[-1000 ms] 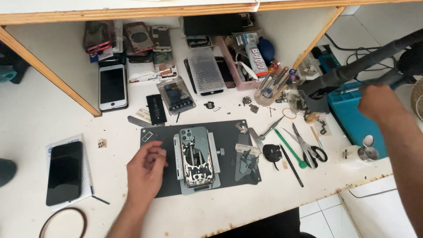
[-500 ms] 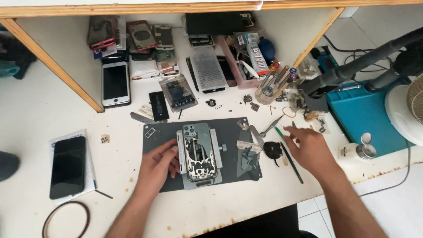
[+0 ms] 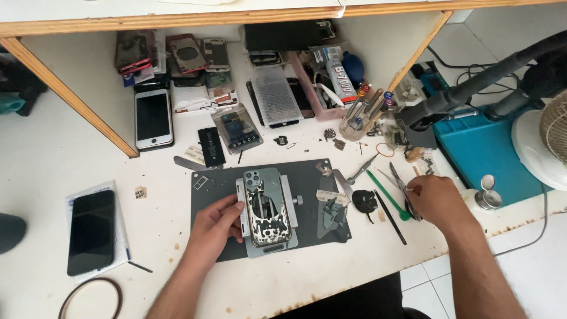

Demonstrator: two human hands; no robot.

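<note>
The left hand (image 3: 217, 227) rests flat on the dark work mat (image 3: 208, 248), fingers loosely together and pressed against the left edge of the opened phone (image 3: 267, 204), steadying it rather than pinching it. That phone lies back-up in a metal clamp fixture (image 3: 282, 243) in the middle of the mat, its rear glass largely stripped so that patchy adhesive and inner parts show, with the camera cluster at the far end. The right hand (image 3: 434, 198) is well apart from it, curled over the tool cluster at the right of the surface (image 3: 47, 153); its fingertips close on the scissors (image 3: 401, 190) lying there, though whether they are gripped yet cannot be told. Just beside them lie a green pry tool (image 3: 387, 195), a thin black rod (image 3: 391, 220), and tweezers (image 3: 361, 170).

The step in hand looks like tool selection during the cleaning of the phone's back. The next move likely calls for carrying the chosen tool to the clamped phone while the left hand holds the phone against shifting, and working shallowly along the frame edge so nothing beneath is scratched or pierced.

Farther out stand a cup of screwdrivers (image 3: 357, 118), a white phone (image 3: 153, 118), and a black phone (image 3: 91, 231) on its paper.
</note>
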